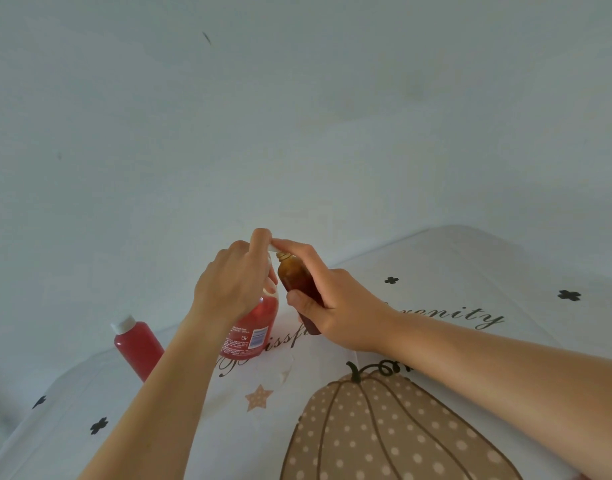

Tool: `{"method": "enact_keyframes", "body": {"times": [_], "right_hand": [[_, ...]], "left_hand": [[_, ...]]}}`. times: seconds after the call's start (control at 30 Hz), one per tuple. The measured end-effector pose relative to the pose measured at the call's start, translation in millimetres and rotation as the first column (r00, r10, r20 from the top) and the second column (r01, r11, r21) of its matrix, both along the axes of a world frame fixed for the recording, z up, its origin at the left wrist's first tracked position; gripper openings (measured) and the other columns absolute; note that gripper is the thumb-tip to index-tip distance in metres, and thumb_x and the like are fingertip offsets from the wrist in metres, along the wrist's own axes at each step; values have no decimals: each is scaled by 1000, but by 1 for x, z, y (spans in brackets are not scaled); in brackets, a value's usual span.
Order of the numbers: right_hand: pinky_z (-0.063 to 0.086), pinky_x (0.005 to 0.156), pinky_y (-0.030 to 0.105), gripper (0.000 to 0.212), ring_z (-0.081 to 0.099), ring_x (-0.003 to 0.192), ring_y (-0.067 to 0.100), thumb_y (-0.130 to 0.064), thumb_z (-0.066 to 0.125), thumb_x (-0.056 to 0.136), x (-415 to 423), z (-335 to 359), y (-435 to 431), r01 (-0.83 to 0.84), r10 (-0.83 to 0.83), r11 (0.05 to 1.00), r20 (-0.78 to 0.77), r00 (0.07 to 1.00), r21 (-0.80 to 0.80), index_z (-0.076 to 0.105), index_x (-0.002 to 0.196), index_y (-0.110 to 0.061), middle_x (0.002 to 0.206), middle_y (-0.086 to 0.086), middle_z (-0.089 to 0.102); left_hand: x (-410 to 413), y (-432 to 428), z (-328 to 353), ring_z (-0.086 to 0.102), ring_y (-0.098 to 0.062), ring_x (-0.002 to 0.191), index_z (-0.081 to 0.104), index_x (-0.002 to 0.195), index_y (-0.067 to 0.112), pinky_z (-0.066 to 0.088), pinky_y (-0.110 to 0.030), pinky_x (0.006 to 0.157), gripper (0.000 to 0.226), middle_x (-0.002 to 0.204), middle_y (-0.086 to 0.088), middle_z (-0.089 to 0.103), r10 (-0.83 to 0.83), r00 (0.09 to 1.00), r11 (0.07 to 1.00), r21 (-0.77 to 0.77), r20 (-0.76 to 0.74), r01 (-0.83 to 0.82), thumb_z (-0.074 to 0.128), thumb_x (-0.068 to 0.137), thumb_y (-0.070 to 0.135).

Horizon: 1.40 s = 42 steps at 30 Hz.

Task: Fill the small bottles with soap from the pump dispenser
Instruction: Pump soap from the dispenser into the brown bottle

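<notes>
A pump dispenser (259, 323) with red soap stands on the table near its far edge. My left hand (233, 282) lies over its white pump head, fingers curled down around it and hiding most of it. My right hand (332, 306) grips a small amber bottle (295, 277), tilted with its open mouth right under the white spout. The right index finger stretches up along the bottle to the spout tip. Dark red liquid fills most of the amber bottle.
A second small bottle (136, 344) with red liquid and a white cap stands at the left, partly behind my left forearm. The tablecloth (436, 341) carries a dotted pumpkin print and script lettering. A plain pale wall rises just behind the table.
</notes>
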State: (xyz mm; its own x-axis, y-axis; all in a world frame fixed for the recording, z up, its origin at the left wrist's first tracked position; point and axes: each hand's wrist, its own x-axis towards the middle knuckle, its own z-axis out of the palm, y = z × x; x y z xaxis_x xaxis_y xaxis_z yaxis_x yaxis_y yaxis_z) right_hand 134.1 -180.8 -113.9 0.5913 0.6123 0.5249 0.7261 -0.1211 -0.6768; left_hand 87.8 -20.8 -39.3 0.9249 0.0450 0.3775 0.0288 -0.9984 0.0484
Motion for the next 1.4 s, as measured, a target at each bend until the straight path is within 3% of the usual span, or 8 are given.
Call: {"method": "enact_keyframes", "body": {"times": [0.23,0.37,0.53,0.83,0.93,1.13,1.27,1.4], "right_hand": [[58,74,52,67,65,67,27,-18,50,112,1,0,1,4,-5,1000,21,1000,19,15,162,-46,75,8,66],[57,75,50,68,63,66,24,-19,49,112,4,0,2,5,-7,1000,52,999,23,14,162,-50,74,10,63],[57,74,53,68,63,66,26,-20,49,112,8,0,3,-4,3,1000,61,998,14,14,162,-51,74,10,63],[56,69,52,59,64,67,30,-28,49,113,26,3,2,-63,60,998,128,990,13,21,160,-52,85,15,63],[58,70,50,62,67,74,31,-27,51,113,24,0,5,-74,70,997,105,992,35,20,158,-56,90,16,64],[59,73,47,63,67,70,27,-22,52,112,24,-1,5,-71,68,997,111,992,27,21,159,-50,86,13,67],[59,74,46,64,68,69,26,-18,54,111,24,-3,5,-74,73,997,110,991,6,24,158,-48,84,14,69],[59,75,47,64,70,72,27,-21,52,112,24,-4,3,-74,74,997,105,992,4,19,158,-52,86,14,69]], "left_hand": [[0,2,-3,59,-21,81,22,155,17,49,-35,84,51,78,13,46,-61,998,998,-7,7,61,46,110,17],[-1,2,3,69,-41,100,36,156,15,55,-54,96,42,104,-14,72,-19,998,983,-184,-52,9,34,115,23],[0,4,5,64,-17,96,75,92,21,45,-46,97,78,92,8,65,8,990,852,-517,-141,-80,16,105,71],[-1,16,-1,74,-28,92,64,126,42,53,-57,99,65,97,-7,77,-27,992,938,-345,-123,-17,8,102,64],[-4,9,-4,71,-31,89,40,134,39,56,-57,94,40,97,-9,74,-15,999,925,-380,-36,1,13,105,47],[-3,10,-4,70,-31,93,55,124,25,53,-58,97,88,97,-10,75,-13,1000,943,-334,-25,4,-5,77,68],[-2,9,-4,66,-29,93,44,121,15,56,-55,94,42,103,-8,70,48,997,974,-218,-59,-59,20,102,44],[1,8,-9,71,-33,86,30,121,26,57,-59,90,30,96,-13,74,1,1000,962,-273,-5,-3,12,102,41]]}}
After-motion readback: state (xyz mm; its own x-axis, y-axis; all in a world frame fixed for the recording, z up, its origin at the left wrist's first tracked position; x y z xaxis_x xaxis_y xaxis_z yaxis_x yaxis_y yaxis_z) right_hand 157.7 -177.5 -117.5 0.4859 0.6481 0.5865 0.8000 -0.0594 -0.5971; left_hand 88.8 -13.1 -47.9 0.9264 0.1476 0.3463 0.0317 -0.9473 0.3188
